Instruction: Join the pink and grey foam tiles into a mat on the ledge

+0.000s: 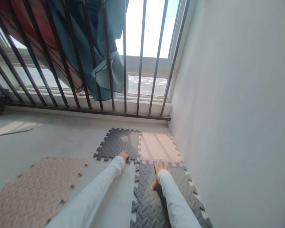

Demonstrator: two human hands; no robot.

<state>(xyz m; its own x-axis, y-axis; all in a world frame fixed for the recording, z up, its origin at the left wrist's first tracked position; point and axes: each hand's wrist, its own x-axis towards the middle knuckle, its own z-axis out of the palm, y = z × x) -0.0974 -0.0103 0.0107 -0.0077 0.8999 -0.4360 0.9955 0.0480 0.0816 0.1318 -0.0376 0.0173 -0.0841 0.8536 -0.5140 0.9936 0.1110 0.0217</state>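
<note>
Out on the left, a loose pink mat (42,180) lies flat on the pale floor (109,196), apart from the others; it looks like light foam, easy to lift, and bendy enough that one-handed it would probably droop, so two opposite edges seem the place to take it. Moving right, here's the far dark mat (120,141), toothed along its open sides, and the left hand (124,155) is down on its near edge, fingers reaching over the top; whether anything is tucked under to grip, I can't tell. Next along, the near dark mat (147,199) runs toward us, its corner meeting that far one, and its raised tread pattern should give skin a decent purchase, with little slip. Behind it sits the corner pink mat (160,147), striped with shadow, bordering both dark mats. And across that front seam comes the right hand (159,167), open and spread, thumb out wide, lying on the near dark mat with fingertips up at the join. Foam like this likely gives under a palm and won't break if dropped, though the little teeth could bend or tear if yanked; better to press close beside them. Far right, the white wall (235,110) rises alongside.
</note>
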